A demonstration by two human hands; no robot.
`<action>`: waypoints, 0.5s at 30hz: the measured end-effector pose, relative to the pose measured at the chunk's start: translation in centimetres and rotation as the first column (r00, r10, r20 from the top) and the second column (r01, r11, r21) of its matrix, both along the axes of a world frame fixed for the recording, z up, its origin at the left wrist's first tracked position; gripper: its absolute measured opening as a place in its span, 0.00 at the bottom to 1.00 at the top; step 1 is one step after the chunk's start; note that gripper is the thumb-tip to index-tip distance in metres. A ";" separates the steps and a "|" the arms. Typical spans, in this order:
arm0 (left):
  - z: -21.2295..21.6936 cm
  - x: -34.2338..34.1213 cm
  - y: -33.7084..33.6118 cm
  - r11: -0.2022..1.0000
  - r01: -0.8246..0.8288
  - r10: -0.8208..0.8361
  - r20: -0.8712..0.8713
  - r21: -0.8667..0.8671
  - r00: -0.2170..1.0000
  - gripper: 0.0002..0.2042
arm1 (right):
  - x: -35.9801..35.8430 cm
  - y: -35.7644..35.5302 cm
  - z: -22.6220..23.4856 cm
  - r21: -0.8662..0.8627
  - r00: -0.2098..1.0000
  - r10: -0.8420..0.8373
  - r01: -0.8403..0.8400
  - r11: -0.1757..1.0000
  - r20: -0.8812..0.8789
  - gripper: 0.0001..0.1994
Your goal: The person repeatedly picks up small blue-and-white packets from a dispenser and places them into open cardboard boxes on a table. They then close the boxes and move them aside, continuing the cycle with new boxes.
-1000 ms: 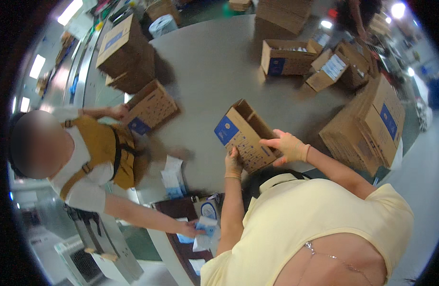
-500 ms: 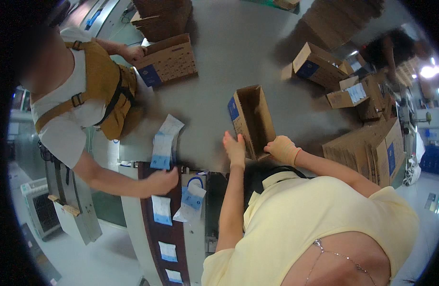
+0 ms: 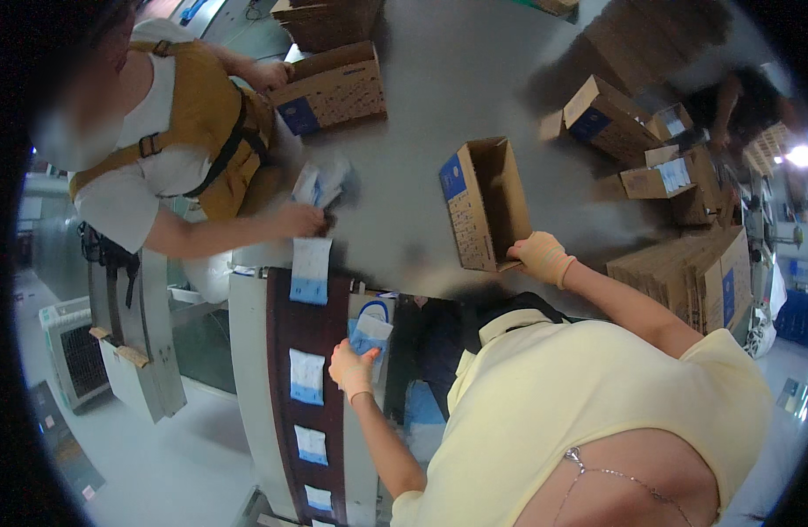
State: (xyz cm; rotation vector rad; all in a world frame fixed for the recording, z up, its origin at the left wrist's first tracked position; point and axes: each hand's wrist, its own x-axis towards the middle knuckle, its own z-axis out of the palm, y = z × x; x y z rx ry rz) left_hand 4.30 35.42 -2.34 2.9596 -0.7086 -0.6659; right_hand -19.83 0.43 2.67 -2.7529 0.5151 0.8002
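Observation:
My right hand (image 3: 544,257) is closed on the near edge of an open cardboard box (image 3: 474,215). The box stands on the grey table, with a blue panel on its left side. No contents show in the part of its inside that I can see. My left hand (image 3: 355,369) is beside the belt, thumb and fingers apart, at a small pile of white-and-blue packets (image 3: 374,330). The fingers touch or nearly touch the packets; which, I cannot tell. Both hands wear light, thin coverings.
A dark conveyor belt (image 3: 284,430) carries several packets (image 3: 307,376). At the left, a co-worker's hand (image 3: 300,220) holds packets over the table (image 3: 404,114); a box (image 3: 334,95) stands beside that person. Flattened boxes (image 3: 676,277) and filled boxes (image 3: 597,123) are at the right.
My left hand has left the box and moved down and left to the packets by the belt. My right hand stays on the box. The co-worker's near hand has moved toward the table.

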 end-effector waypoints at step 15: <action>-3.3 -15.0 9.5 -0.624 -0.770 -0.058 -0.975 -0.130 0.212 0.19 | 0.7 -1.1 -2.0 -0.065 0.990 -0.060 0.068 0.996 0.126 0.13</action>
